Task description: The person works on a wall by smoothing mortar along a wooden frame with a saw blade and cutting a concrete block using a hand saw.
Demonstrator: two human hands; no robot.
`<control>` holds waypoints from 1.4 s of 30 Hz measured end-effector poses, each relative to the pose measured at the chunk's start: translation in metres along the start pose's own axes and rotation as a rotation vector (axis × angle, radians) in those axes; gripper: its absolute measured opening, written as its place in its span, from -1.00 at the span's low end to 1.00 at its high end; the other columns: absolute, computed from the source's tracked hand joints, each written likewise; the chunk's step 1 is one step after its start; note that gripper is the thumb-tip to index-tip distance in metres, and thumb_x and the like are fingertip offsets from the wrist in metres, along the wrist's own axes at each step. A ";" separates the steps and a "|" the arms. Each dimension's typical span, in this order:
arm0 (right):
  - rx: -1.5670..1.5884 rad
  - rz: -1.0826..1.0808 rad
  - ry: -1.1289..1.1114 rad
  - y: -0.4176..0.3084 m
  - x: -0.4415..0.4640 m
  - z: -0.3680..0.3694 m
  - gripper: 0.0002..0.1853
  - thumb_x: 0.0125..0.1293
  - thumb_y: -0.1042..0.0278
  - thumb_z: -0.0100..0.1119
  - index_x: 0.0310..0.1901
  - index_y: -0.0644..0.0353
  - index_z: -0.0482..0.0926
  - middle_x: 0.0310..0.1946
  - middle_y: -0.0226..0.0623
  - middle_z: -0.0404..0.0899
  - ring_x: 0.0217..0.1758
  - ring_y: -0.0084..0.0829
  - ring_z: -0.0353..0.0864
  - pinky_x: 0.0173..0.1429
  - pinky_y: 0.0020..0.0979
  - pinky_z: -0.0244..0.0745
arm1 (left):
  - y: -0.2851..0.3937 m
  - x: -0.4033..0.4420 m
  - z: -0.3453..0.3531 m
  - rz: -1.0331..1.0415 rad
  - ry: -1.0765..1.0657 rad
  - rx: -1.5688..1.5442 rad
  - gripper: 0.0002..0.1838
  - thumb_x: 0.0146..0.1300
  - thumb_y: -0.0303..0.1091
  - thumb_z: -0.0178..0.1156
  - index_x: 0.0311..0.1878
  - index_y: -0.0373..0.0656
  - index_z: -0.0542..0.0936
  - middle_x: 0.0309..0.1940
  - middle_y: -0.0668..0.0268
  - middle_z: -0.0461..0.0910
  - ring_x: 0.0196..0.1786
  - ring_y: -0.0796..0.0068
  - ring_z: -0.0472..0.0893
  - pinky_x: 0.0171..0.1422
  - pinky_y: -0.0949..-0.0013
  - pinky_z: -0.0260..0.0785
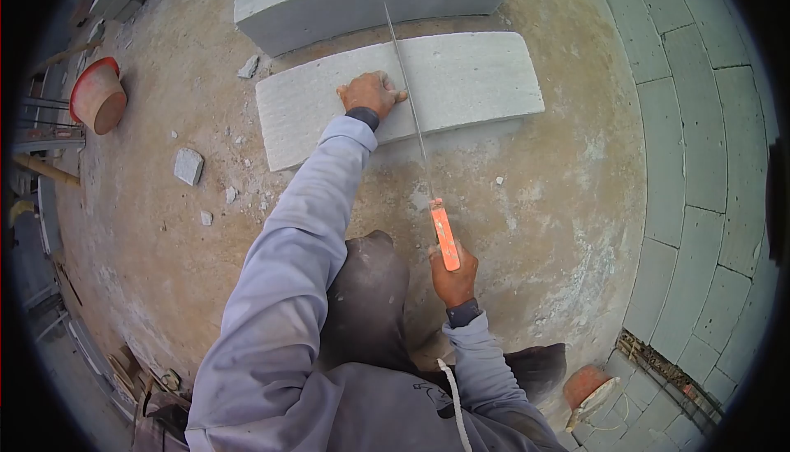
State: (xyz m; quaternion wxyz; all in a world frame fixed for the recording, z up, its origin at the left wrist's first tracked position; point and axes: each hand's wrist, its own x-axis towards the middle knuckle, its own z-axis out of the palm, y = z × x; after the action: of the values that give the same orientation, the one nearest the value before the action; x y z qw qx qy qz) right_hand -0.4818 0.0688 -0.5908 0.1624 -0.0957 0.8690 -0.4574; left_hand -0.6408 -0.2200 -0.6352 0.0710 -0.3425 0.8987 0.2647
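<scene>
A pale aerated concrete block [469, 74] lies flat on the dusty floor in front of me. My left hand [372, 94] presses down on its top with curled fingers, the thumb side close against the saw blade. My right hand [455, 275] is wrapped around the orange handle of a hand saw [444, 234]. The thin blade runs away from me across the block, just right of my left hand, seen nearly edge-on. How deep the blade sits in the block I cannot tell.
Stacked concrete blocks [378, 0] stand right behind the block. Broken pieces [188, 166] lie to the left, near a reddish bucket [100, 98]. A block wall [683, 123] curves along the right side. At the lower right is another reddish container [586, 388].
</scene>
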 end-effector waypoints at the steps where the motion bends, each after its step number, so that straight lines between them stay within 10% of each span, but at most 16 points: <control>1: 0.009 -0.024 0.012 0.004 0.000 0.002 -0.86 0.10 0.44 0.19 -0.34 0.30 0.50 -0.54 -0.07 0.51 -0.50 -0.12 0.55 -0.36 -0.28 0.43 | -0.001 0.000 0.000 0.008 0.004 0.001 -0.65 -0.05 0.11 0.37 -0.39 0.05 0.62 -0.35 0.35 0.67 -0.15 0.31 0.60 0.09 0.11 0.11; 8: 0.061 0.049 -0.012 -0.005 0.014 0.005 -0.86 0.10 0.43 0.19 -0.36 0.31 0.49 -0.54 -0.07 0.51 -0.50 -0.10 0.53 -0.35 -0.25 0.42 | -0.012 -0.006 0.008 0.084 0.030 -0.019 -0.66 0.05 0.09 0.30 -0.29 0.03 0.63 -0.25 0.32 0.66 -0.08 0.27 0.58 0.08 0.08 0.17; 14: 0.032 0.064 -0.010 -0.006 0.013 0.004 -0.85 0.10 0.43 0.20 -0.35 0.31 0.49 -0.54 -0.08 0.51 -0.49 -0.11 0.53 -0.32 -0.26 0.43 | -0.026 0.034 -0.015 0.089 0.458 0.101 -0.57 0.24 0.05 0.09 0.05 0.01 0.54 0.12 0.29 0.48 0.18 0.27 0.43 0.29 -0.07 0.08; 42: -0.014 0.083 -0.121 0.021 -0.029 -0.047 -0.85 0.07 0.48 0.23 -0.31 0.31 0.55 -0.57 -0.17 0.52 -0.53 -0.32 0.55 -0.36 -0.35 0.44 | -0.052 0.015 0.017 0.201 0.403 0.063 -0.61 0.38 -0.06 -0.15 -0.11 -0.13 0.56 -0.16 0.13 0.59 0.04 0.15 0.50 0.30 0.05 0.11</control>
State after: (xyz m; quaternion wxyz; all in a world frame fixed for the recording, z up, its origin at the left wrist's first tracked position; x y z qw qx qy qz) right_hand -0.4723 0.1251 -0.5776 0.2329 -0.0883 0.8639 -0.4377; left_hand -0.6194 -0.2522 -0.6765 -0.1260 -0.2948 0.9321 0.1686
